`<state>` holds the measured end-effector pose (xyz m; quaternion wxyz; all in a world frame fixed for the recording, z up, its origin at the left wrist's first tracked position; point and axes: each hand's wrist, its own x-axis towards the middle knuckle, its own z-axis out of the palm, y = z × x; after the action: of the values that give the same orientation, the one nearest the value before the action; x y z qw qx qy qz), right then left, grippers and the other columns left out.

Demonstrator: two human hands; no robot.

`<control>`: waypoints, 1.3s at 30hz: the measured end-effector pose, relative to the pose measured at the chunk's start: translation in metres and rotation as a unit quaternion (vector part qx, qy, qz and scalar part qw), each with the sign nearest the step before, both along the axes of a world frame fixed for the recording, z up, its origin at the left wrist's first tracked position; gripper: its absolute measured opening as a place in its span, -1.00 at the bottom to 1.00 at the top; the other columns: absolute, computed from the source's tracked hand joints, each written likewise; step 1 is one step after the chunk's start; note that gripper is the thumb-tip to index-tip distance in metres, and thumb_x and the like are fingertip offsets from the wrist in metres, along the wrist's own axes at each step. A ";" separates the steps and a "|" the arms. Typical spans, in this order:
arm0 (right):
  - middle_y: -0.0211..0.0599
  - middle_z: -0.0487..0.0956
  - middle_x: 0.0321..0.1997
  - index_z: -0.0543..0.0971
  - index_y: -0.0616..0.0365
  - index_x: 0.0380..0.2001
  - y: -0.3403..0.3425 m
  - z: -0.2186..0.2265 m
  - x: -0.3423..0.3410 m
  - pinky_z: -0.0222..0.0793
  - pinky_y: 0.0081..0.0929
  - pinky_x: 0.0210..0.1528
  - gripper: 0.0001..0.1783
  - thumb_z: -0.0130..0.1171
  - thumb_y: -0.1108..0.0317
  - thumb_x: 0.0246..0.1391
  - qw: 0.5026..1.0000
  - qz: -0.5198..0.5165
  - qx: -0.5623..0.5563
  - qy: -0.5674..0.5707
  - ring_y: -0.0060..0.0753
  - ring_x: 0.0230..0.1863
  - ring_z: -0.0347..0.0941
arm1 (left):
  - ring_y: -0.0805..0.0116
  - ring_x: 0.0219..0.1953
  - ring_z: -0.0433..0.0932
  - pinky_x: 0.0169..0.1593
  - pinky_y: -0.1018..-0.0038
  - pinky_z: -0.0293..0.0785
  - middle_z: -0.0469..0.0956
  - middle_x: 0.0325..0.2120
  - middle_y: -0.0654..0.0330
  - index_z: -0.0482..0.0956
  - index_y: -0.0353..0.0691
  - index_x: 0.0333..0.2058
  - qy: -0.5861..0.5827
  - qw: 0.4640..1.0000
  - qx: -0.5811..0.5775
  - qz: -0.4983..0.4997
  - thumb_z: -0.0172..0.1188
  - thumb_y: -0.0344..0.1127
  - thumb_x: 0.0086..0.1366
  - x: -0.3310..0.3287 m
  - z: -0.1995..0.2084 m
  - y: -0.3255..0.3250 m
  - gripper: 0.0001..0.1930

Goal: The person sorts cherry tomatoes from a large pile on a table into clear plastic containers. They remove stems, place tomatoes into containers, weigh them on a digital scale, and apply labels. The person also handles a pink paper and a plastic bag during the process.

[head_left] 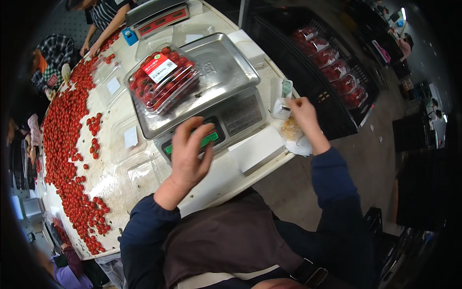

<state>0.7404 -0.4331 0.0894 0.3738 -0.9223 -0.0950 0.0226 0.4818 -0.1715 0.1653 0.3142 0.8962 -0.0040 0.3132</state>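
Note:
A clear clamshell of cherry tomatoes [179, 83], with a red and white label on its lid, rests on the steel pan of a scale [224, 53]. My left hand [188, 151] hovers over the scale's green-lit display [210, 139], fingers apart and holding nothing visible; it partly covers the display. To the right, my right hand [304, 115] has its fingertips pinched together at a small white container [280, 107] by the table edge. Whatever sits between those fingertips is too small to make out. Just below lies a clump of yellowish rubber bands [291, 129].
Loose cherry tomatoes [65, 135] spread along the table's left side. Clear trays [135, 176] lie between them and the scale. A white box [256, 148] sits near my side. Packed tomatoes fill a black crate [363, 108] at right. Another person's hands [91, 49] are at the far left.

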 end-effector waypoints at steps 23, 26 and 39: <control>-0.38 0.54 -0.52 0.53 0.27 -0.53 -0.013 0.035 -0.057 0.32 -0.55 -0.26 -0.70 0.13 0.30 0.24 0.942 -0.006 0.319 0.106 -0.55 -0.41 0.44 | 0.34 -0.19 0.55 -0.01 0.47 0.46 0.55 -0.24 0.15 0.46 -0.35 -0.02 0.283 0.759 -0.564 -0.160 0.07 -0.33 0.36 0.124 -0.030 -0.099 -0.72; -0.38 0.56 -0.53 0.49 0.26 -0.54 -0.066 0.044 -0.136 0.34 -0.57 -0.33 -0.69 0.09 0.31 0.27 0.956 0.017 0.257 0.143 -0.61 -0.46 0.44 | 0.33 -0.17 0.56 -0.03 0.49 0.47 0.54 -0.21 0.07 0.40 -0.39 0.03 0.344 0.671 -0.648 -0.110 0.08 -0.25 0.36 0.153 -0.039 -0.110 -0.63; -0.40 0.55 -0.53 0.47 0.22 -0.52 -0.104 -0.040 -0.187 0.34 -0.66 -0.48 -0.72 0.15 0.35 0.28 0.926 -0.034 0.289 0.239 -0.70 -0.53 0.40 | 0.10 -0.18 0.62 -0.13 0.34 0.61 0.54 -0.17 -0.09 0.34 -0.49 0.06 0.340 0.604 -0.721 0.014 -0.02 -0.23 0.46 0.212 -0.094 -0.160 -0.60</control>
<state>0.5535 -0.5367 0.0490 0.6366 -0.7439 0.0258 0.2015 0.6935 -0.3310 0.0710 0.8328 0.4214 0.3423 -0.1083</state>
